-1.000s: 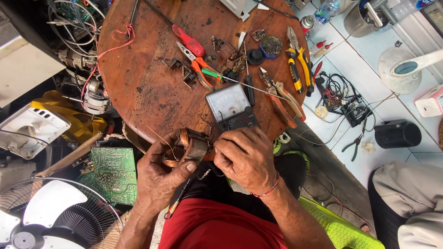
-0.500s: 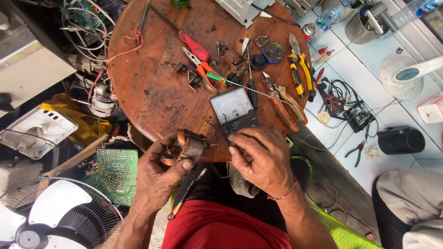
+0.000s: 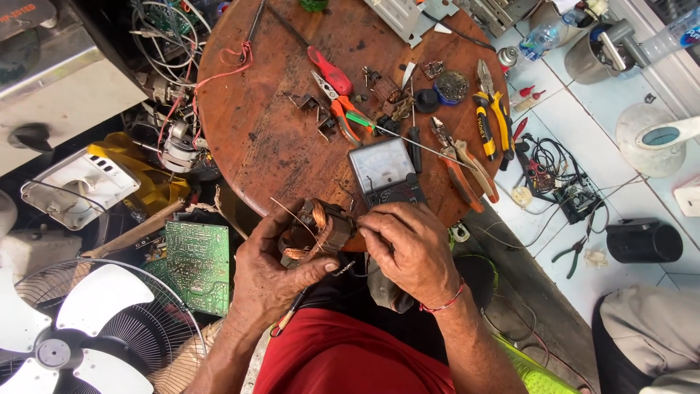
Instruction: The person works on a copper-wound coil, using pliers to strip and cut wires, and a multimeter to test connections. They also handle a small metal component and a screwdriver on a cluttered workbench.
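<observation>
Left hand (image 3: 273, 273) clamps the copper-wound stator (image 3: 319, 230); right hand (image 3: 408, 252) pinches its wire (thin).

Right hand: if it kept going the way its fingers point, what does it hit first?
The right hand points left, fingertips already at the copper-wound motor stator held in the left hand. It would likely meet the stator first; depth from above is hard to judge.

View: one head-worn camera, looking steeply down over the person's lap.
Range: close; fingers (image 3: 379, 226) sit low in centre frame.
Beyond the fingers: round wooden table (image 3: 262, 146) fills the upper middle.
Left of the fingers: fan (image 3: 80, 328) at the frame corner.
Right of the fingers: tiled floor (image 3: 583, 124).
</observation>
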